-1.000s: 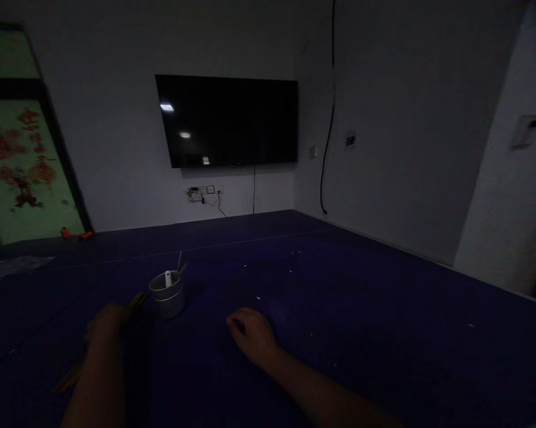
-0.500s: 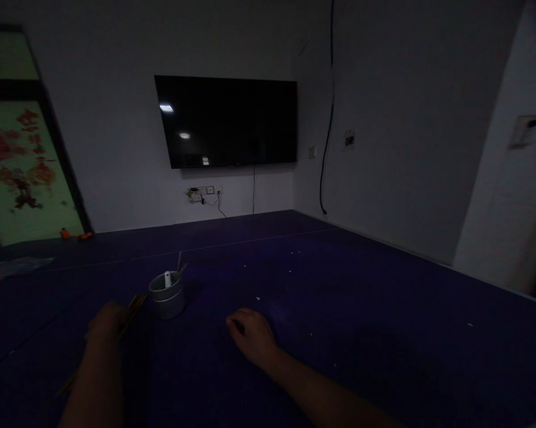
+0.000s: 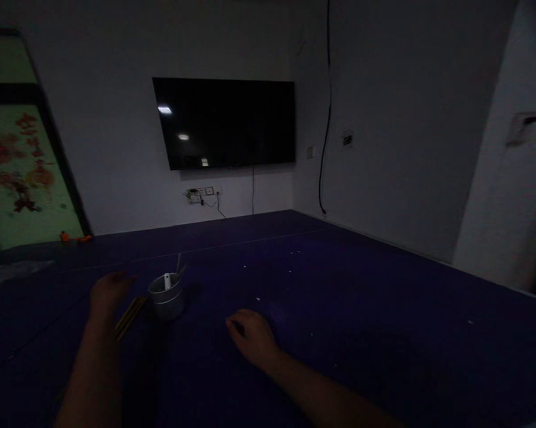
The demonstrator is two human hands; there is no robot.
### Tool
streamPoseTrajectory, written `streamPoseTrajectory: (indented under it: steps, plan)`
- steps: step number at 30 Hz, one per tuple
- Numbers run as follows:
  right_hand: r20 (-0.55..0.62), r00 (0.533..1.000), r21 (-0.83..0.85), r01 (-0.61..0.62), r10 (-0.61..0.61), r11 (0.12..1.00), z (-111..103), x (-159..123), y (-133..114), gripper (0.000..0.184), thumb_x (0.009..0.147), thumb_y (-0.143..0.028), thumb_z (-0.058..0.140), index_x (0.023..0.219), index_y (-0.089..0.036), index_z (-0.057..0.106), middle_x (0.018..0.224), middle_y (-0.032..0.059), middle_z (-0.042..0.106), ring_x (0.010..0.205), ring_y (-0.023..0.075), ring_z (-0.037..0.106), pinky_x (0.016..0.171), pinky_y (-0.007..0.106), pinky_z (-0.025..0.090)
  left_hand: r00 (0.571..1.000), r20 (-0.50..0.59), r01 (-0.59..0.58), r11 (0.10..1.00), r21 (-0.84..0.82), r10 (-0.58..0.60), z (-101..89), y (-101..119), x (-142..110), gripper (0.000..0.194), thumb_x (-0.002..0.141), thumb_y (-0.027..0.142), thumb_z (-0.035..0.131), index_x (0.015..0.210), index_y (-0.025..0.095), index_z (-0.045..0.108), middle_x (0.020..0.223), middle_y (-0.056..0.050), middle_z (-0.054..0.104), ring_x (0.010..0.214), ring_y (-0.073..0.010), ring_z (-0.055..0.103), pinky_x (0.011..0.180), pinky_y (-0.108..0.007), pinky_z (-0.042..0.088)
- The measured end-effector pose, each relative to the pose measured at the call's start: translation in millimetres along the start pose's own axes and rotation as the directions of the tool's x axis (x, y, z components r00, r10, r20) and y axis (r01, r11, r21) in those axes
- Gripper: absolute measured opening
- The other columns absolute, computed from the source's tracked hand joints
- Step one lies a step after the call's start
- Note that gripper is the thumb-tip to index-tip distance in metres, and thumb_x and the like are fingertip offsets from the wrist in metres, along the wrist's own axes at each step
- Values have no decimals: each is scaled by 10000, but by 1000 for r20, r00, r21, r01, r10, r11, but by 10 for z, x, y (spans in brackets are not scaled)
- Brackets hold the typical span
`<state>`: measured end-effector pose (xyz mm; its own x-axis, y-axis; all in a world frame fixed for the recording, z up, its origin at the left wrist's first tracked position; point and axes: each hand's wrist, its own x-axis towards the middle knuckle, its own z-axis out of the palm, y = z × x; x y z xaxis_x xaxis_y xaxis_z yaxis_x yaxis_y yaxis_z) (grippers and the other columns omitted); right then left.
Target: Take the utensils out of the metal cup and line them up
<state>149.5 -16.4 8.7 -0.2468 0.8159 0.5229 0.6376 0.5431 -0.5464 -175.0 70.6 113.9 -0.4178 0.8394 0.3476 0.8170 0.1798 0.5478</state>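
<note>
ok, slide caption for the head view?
Left hand near thin sticks and a gray cup on a dark purple surface; right hand loosely curled, dim room.

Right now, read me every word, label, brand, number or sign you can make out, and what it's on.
No text reads clearly.
Dark-framed pale green panel: red character-like marks, too blurred to read.
Wide black flat television: no readable brand; any lettering is too small.
Round grey metal cup and thin yellow-brown sticks: none readable.
</note>
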Motion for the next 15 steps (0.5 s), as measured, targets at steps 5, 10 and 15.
streamPoseTrajectory:
  steps: [5, 10, 15]
  plan:
    - [4, 1000, 20, 1, -1, 1000, -3, -6, -2, 217, 864, -235, 467, 886, -210, 681, 853, 23, 668, 798, 132, 600, 720, 231, 412, 987, 69, -136, 979, -149, 148, -185, 573, -193, 567, 732, 451, 558, 1163, 83, 542, 1137, -119, 617, 1024, -248, 568, 843, -306, 436]
    - [3, 1000, 17, -4, 4, 1000, 5, -8, 7, 216, 864, -234, 469, 873, -211, 683, 840, 20, 671, 798, 134, 604, 724, 233, 418, 935, 273, -178, 966, -188, 226, -12, 837, -296, 640, 526, 390, 727, 1100, 135, 602, 1157, -108, 614, 1019, -269, 583, 780, -289, 470]
    - [-1, 1000, 2, -2, 2, 1000, 12, -6, 9, 211, 865, -237, 470, 879, -211, 679, 848, 21, 673, 795, 133, 607, 717, 234, 420, 939, 264, -162, 961, -223, 220, 250, 794, -232, 581, 534, 319, 719, 1070, 120, 616, 1090, -127, 644, 894, -242, 631, 651, -254, 475]
